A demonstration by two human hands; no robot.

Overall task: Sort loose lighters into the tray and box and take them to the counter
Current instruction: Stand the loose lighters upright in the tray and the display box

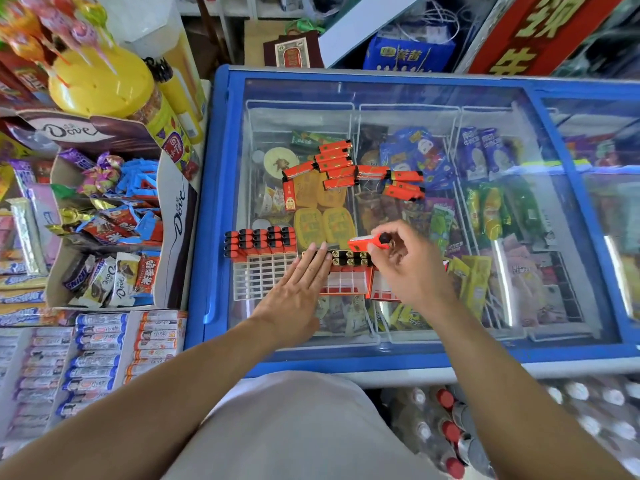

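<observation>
Right hand (412, 268) pinches a lighter (367, 241) above the red box (349, 282); left hand (298, 289) lies flat, steadying it. We judge lighters light, rigid, slippery; hold mid-body. Loose ones (346, 168) lie at twelve o'clock.

Left hand (300, 282) lies flat, fingers straight; right hand (408, 265) is raised, fingers curled, pinching.

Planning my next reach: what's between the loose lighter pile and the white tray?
Head view: only bare freezer lid glass lies between the loose lighters and the white tray.
</observation>
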